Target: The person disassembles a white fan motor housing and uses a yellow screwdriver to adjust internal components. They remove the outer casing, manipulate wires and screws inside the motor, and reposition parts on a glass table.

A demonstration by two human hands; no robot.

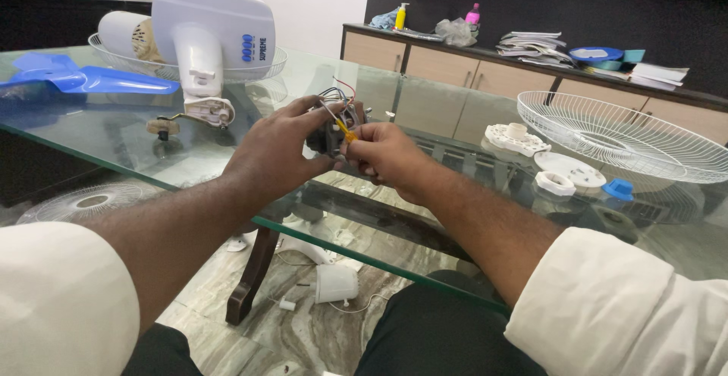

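Glass is forming the table (114,145) above which a small grey fan motor (334,130), with coloured wires sprouting from its top, is being held in the air. The motor is being gripped from the left side by the left hand (273,152), its fingers curled closed around the body. A thin yellow tool (343,128) is being pinched tight in the closed fingers of the right hand (387,156) and pressed against the motor's front. A white fan housing (208,39) and blue blades (91,79) are being kept on the table to the left. A white wire guard (629,137) and a small blue cap (619,189) are being kept well apart on the right.
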